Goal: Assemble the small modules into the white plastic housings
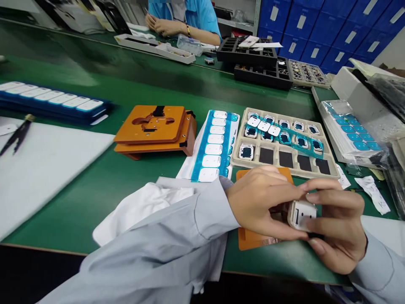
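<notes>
Between both my hands is a small white watch-like housing (303, 214), tilted, with a dark slot and small dark holes on the face toward me. My left hand (264, 198) is closed, with fingertips and thumb on the housing's left side. Curled around its right side, my right hand (343, 223) presses its fingers to the top and face. Below them lies an orange plate (248, 240), partly covered by my left hand. Just behind, a beige tray (237, 158) holds several white-framed square parts, with blue film strips across some. Its front row has bare dark pockets.
Blue adhesive sheets with white labels (211, 150) lie left of the tray. An orange fixture (155, 126) stands farther left. White cloth (142, 207) is beside my left sleeve. Tweezers (19, 133) rest on white foam. A co-worker (186, 21) sits opposite, near black trays (247, 55).
</notes>
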Demonstrator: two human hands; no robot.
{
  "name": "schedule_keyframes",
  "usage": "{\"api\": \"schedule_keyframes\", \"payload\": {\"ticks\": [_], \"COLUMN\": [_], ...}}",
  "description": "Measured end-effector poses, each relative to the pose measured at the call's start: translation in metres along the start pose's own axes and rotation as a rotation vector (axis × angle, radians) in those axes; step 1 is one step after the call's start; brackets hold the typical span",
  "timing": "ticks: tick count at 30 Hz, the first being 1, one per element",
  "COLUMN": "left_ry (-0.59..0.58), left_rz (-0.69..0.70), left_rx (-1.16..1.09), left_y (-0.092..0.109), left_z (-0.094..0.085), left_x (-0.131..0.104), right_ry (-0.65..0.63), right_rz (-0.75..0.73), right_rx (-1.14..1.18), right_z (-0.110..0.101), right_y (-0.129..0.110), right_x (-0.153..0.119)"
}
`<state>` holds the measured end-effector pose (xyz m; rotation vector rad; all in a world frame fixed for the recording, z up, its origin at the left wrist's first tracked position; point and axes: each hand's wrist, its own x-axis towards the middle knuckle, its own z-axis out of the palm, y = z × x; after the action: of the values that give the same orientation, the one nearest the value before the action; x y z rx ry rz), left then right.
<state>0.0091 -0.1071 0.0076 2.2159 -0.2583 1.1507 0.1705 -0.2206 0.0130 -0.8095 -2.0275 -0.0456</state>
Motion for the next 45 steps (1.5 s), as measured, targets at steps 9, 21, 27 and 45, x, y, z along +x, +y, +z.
{"api": "schedule_keyframes", "payload": {"ticks": [9, 21, 27, 45], "left_ry": [0.117, 0.074, -0.067, 0.149], "left_rz": [0.025, -0.053, -0.074, -0.134], "left_rx": [0.013, -0.095, -0.325, -0.128], "left_y": [-0.003, 0.003, 0.000, 0.014], "left_z": [0.000, -0.002, -0.006, 0.006], "left_x": [0.000, 0.003, 0.005, 0.002], "right_ry": [0.152, 0.271, 0.254, 0.307], "right_rz": [0.012, 0.509, 0.624, 0.638], "right_rx": [-0.142, 0.400, 0.685, 0.584], "right_z": [-0.002, 0.003, -0.001, 0.013], "right_y": [-0.004, -0.006, -0.006, -0.017], "right_x": [-0.007, -0.006, -0.006, -0.004]}}
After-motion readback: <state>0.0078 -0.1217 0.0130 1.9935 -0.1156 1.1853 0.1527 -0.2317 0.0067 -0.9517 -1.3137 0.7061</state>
